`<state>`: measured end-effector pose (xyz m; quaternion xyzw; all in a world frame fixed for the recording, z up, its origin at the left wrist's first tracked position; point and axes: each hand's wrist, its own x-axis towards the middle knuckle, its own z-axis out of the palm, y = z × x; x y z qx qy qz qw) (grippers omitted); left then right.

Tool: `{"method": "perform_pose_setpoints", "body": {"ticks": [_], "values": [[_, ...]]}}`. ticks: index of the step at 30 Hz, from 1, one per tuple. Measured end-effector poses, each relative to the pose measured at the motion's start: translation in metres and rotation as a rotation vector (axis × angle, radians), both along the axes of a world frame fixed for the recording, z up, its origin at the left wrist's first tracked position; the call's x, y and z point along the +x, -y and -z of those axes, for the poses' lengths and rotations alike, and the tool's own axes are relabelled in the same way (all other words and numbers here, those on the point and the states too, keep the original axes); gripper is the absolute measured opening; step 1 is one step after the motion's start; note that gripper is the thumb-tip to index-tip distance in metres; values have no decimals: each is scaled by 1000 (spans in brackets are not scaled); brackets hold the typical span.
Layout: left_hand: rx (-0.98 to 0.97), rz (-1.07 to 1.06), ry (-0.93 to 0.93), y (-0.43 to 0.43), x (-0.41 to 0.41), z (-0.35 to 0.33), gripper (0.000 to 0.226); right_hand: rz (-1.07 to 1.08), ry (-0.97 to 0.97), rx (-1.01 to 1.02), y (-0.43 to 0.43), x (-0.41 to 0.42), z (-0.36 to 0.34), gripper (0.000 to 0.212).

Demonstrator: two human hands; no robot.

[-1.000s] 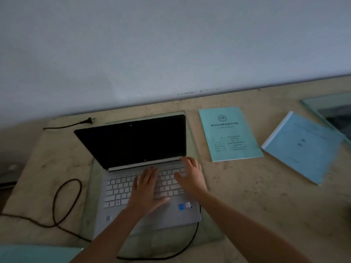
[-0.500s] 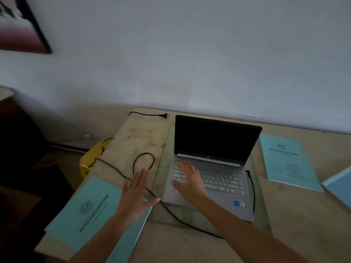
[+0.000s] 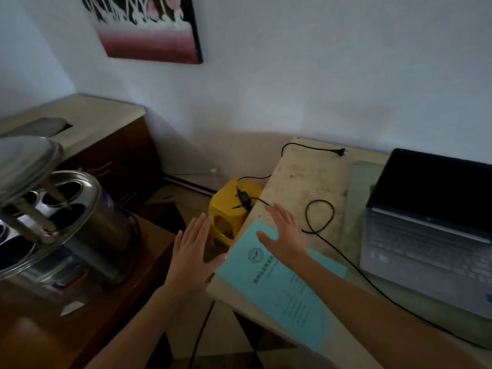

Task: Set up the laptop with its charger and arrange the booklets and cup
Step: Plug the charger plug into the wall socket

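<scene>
Booklet (image 3: 279, 286), light blue, printed cover with round emblem: lies flat at the left front corner of the table (image 3: 300, 179), set at a slant, its near corner reaching past the front edge. Right hand (image 3: 283, 237): fingers (image 3: 279, 217) straight and spread wide, palm down over the booklet's far corner; whether it touches the cover cannot be told. Left hand (image 3: 190, 251): fingers spread wide, palm down, holding nothing, off the table's left edge, thumb tip close to the booklet's left side. Charger cable (image 3: 323, 217), black: forms one loop on the tabletop just right of the right hand, then runs toward the front edge past the laptop. Plug end (image 3: 341, 151): lies loose near the back edge. Charger brick (image 3: 243, 196): rests on a yellow stool (image 3: 226, 209) beside the table's left edge. Laptop (image 3: 428, 230), silver, lid open, screen dark: stands toward the right side of the table. Steel urn (image 3: 72, 222), lid raised: on a wooden cabinet (image 3: 80, 315) at the far left. Framed picture (image 3: 149, 30): on the wall.
</scene>
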<state>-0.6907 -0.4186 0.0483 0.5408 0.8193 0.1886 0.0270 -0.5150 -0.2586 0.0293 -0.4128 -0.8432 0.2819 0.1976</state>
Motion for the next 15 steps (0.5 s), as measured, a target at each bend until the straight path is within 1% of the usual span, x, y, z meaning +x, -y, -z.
{"method": "perform_pose_setpoints", "body": {"ticks": [5, 11, 13, 15], "values": [[40, -22, 5, 3, -49, 2, 93, -14, 24, 29, -2, -57, 6, 69], [-22, 7, 21, -21, -133, 20, 92, 46, -31, -23, -36, -142, 25, 71], [-57, 12, 31, -34, -161, 21, 91, 82, -20, -68, -51, -169, 30, 71], [-80, 64, 28, -46, -190, 18, 91, 117, -7, -111, -62, -195, 35, 72]]}}
